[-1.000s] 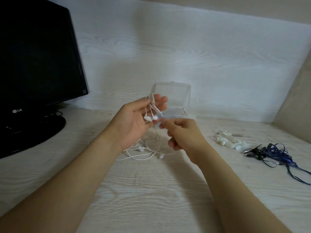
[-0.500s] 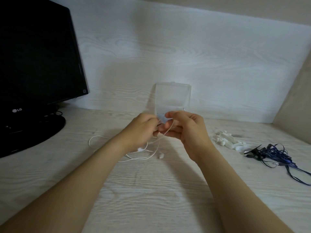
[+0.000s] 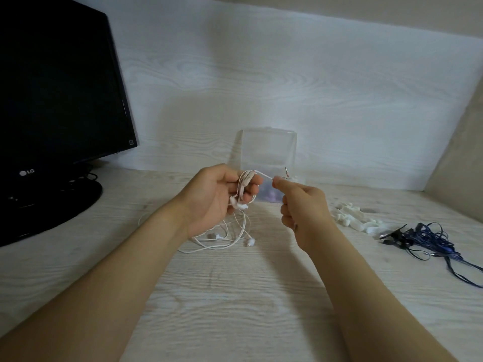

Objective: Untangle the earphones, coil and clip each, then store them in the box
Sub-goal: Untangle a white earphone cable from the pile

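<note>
Hanging above the table (image 3: 235, 296), the white earphones (image 3: 244, 185) are gripped as loops by the left hand (image 3: 209, 199), their cord pinched by the right hand (image 3: 303, 207); if tension is lost, loops could be shed and retangled.

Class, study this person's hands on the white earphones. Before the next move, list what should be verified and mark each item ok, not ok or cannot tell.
1. Left hand grips the looped part of the white earphones: ok.
2. Right hand pinches the cable end, pulled out to the side: ok.
3. Hanging cable free of the strands lying on the desk: cannot tell.
4. Clips lie ready on the desk beside the right hand: ok.
5. Box lid open: ok.
6. Blue earphones untangled: not ok, they lie in a tangle.
</note>
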Action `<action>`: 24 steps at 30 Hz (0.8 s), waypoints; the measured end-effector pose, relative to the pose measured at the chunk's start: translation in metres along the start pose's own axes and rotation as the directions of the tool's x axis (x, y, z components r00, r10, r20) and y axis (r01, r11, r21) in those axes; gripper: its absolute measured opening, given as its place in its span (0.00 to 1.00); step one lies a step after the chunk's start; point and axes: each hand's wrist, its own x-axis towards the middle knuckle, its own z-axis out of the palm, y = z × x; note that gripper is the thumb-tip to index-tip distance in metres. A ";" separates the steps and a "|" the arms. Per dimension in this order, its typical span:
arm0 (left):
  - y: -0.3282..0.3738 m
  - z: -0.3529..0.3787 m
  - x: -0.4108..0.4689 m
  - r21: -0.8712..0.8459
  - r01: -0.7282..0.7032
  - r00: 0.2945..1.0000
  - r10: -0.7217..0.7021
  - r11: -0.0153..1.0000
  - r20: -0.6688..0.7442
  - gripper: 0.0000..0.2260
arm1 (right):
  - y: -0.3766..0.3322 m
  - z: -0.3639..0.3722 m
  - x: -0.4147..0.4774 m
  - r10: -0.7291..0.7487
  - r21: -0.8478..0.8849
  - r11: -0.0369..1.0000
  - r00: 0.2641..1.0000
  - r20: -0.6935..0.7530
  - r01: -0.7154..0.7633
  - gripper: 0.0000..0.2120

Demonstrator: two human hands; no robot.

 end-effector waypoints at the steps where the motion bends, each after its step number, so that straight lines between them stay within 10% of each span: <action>1: 0.000 0.000 0.000 -0.004 0.008 1.000 -0.008 1.000 0.003 0.17 | 0.003 -0.001 0.001 -0.006 -0.054 0.999 1.000 -0.006 0.005 0.08; 8: 0.000 0.000 0.003 0.016 -0.036 0.995 0.037 0.999 -0.089 0.17 | 0.013 0.010 -0.002 -0.272 -0.592 0.742 0.948 0.165 0.315 0.06; 13: -0.009 0.002 0.008 0.437 -0.043 0.958 0.161 0.898 -0.236 0.09 | 0.011 0.016 -0.009 -0.300 -0.566 0.710 0.907 0.295 0.419 0.08; 24: -0.019 0.006 0.006 0.642 -0.002 0.989 0.096 0.767 -0.111 0.13 | 0.011 0.012 -0.004 -0.620 -0.503 0.595 0.756 0.210 0.627 0.08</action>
